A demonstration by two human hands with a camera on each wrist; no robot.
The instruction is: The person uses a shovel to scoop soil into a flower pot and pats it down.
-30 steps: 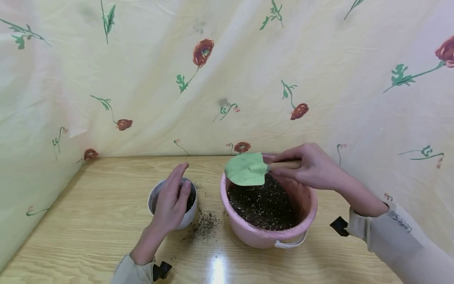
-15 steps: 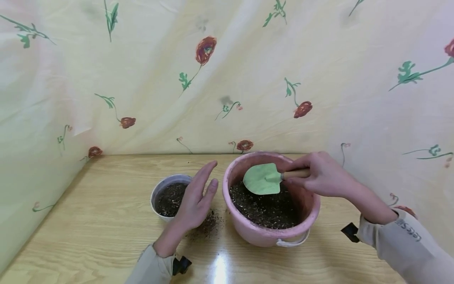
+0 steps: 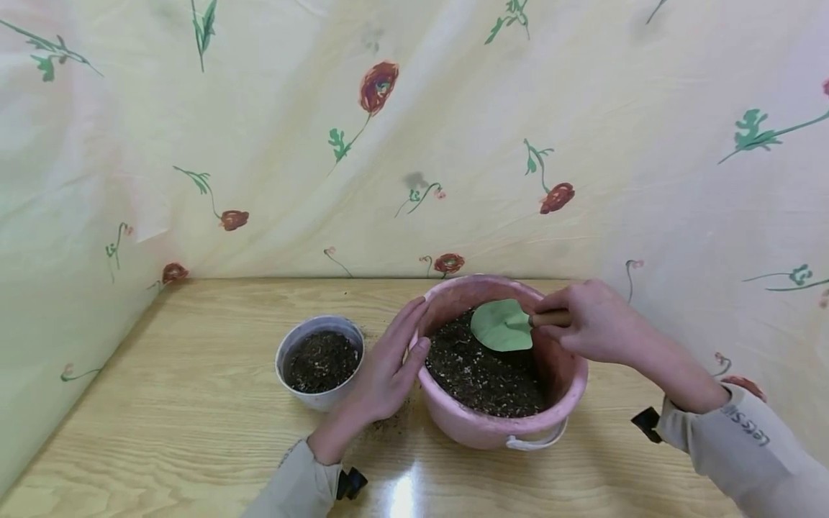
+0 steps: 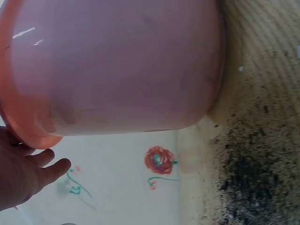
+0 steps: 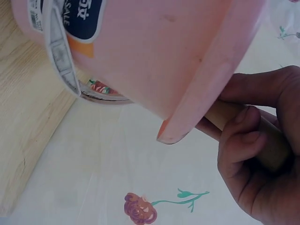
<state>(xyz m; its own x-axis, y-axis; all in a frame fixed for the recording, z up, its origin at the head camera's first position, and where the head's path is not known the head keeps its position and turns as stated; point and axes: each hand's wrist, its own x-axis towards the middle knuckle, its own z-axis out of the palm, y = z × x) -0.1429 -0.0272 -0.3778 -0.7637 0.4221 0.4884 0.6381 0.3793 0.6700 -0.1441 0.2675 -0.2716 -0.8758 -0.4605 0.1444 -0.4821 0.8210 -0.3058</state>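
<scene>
My right hand (image 3: 597,324) grips the wooden handle (image 5: 269,143) of a small trowel with a green blade (image 3: 500,326). The blade is inside a pink bucket (image 3: 466,426), over or against the dark soil (image 3: 492,388); whether its tip is sunk in cannot be told. At the bucket's left rim is my left hand (image 3: 388,374), its fingers extended and seemingly touching the rim. The left wrist view also has that hand (image 4: 23,173) beside the rim. To its left stands a small white pot (image 3: 317,399) holding soil.
Spilled soil (image 4: 248,183) is scattered on the wooden table (image 3: 194,403) between pot and bucket. The bucket has a white handle (image 3: 534,443) hanging at its front. A flowered cloth (image 3: 291,144) covers the wall behind and at the left.
My left hand has moved right, from over the white pot to the bucket's rim, uncovering the pot's soil. The trowel has gone lower and further right, into the bucket.
</scene>
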